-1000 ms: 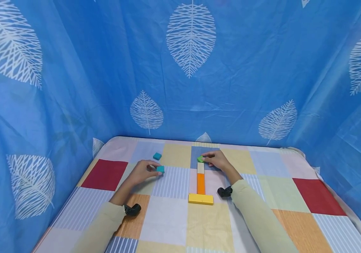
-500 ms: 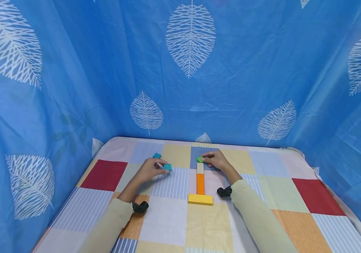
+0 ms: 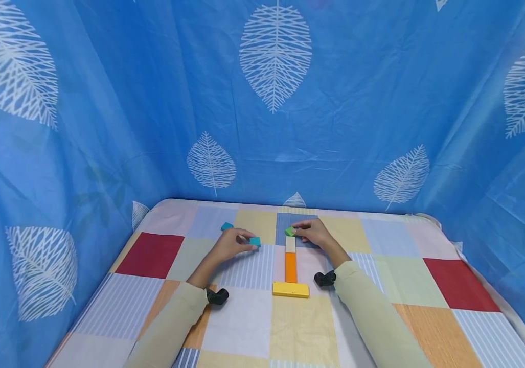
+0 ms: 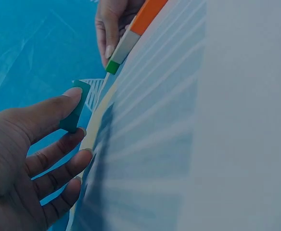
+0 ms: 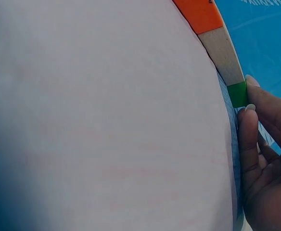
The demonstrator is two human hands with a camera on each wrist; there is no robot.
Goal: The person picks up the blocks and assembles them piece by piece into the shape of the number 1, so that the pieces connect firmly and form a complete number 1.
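Note:
My left hand [image 3: 229, 244] pinches a teal block [image 3: 255, 241] between thumb and index finger; in the left wrist view the block [image 4: 76, 107] is held over the cloth, the other fingers spread below it. My right hand [image 3: 315, 232] has thumb and finger on a small green block [image 3: 290, 231], which sits at the far end of a row. Toward me from it lie a plain wood-coloured block [image 3: 290, 244], a longer orange block [image 3: 291, 267] and a yellow bar [image 3: 291, 290] set crosswise. In the right wrist view the green block [image 5: 237, 94] meets the wooden one.
A second teal block [image 3: 227, 226] lies behind my left hand, partly covered by it. The table wears a patchwork cloth [image 3: 239, 322]. Blue curtains [image 3: 345, 102] with white leaf prints stand behind and at both sides. Each wrist carries a black camera [image 3: 218, 296].
My left hand has moved to the right with the teal block, closer to the row, and now partly covers the second teal block. My right hand stays at the green block.

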